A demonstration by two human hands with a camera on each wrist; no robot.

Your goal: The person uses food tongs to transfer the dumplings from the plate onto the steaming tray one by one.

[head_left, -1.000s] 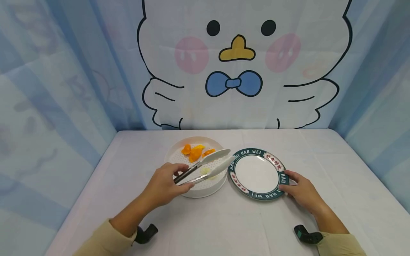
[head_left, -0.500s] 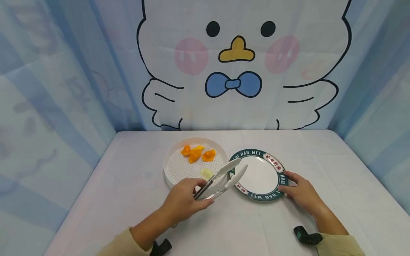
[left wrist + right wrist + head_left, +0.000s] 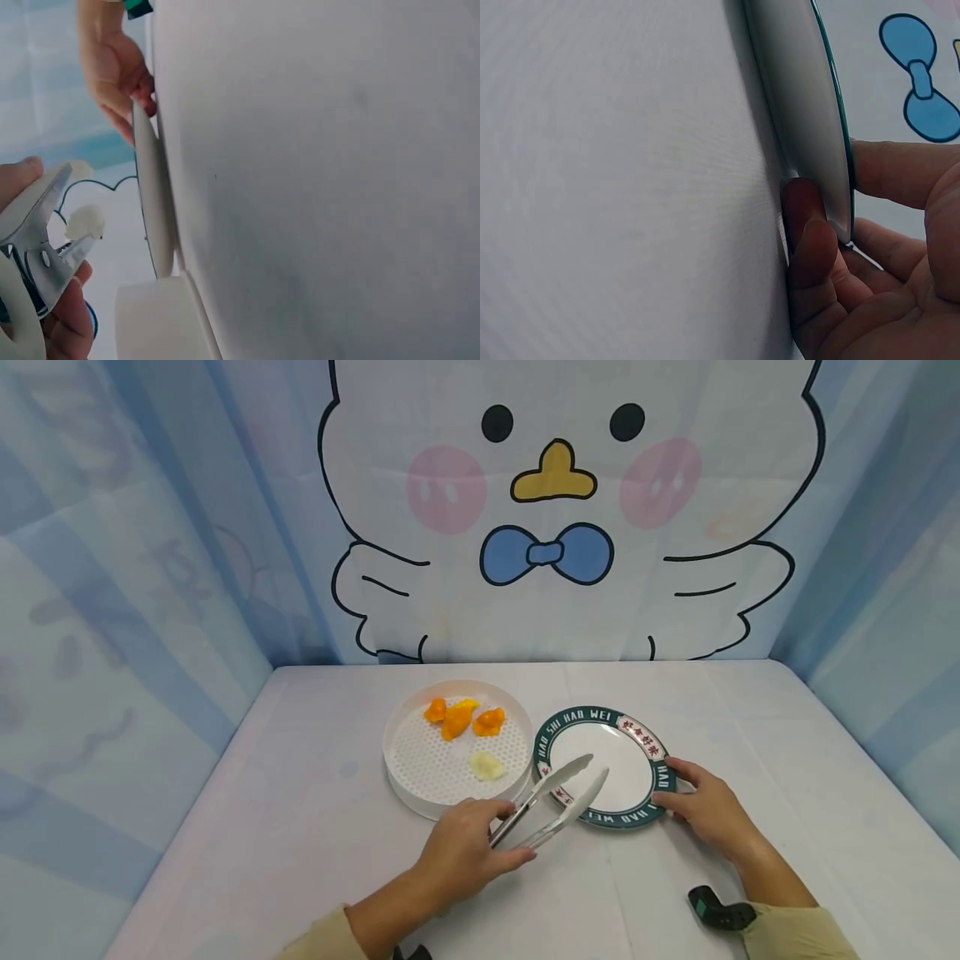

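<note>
My left hand (image 3: 461, 852) grips a pair of metal tongs (image 3: 582, 803) with pale tips. The tips stand apart over the near left part of a round plate (image 3: 611, 768), with nothing seen between them. This plate is white with a dark green lettered rim. At its right edge, my right hand (image 3: 708, 806) pinches the rim; in the right wrist view the fingers (image 3: 810, 251) reach beneath the plate (image 3: 802, 90). Left of the plate stands a round white tray (image 3: 412, 764) with a dotted bottom. On it lie several orange pieces (image 3: 456, 720) and one pale yellow piece (image 3: 486, 766).
A white cloth (image 3: 585, 893) covers the table. Behind it hangs a curtain (image 3: 555, 618) printed with a cartoon chick, and blue curtains (image 3: 135, 610) flank both sides. The tray and plate stand close together. A black device (image 3: 720, 910) is worn on the right wrist.
My left hand has moved right and nearer to me with the tongs, from above the tray to the plate's near left edge. My right hand and the plate stay in place.
</note>
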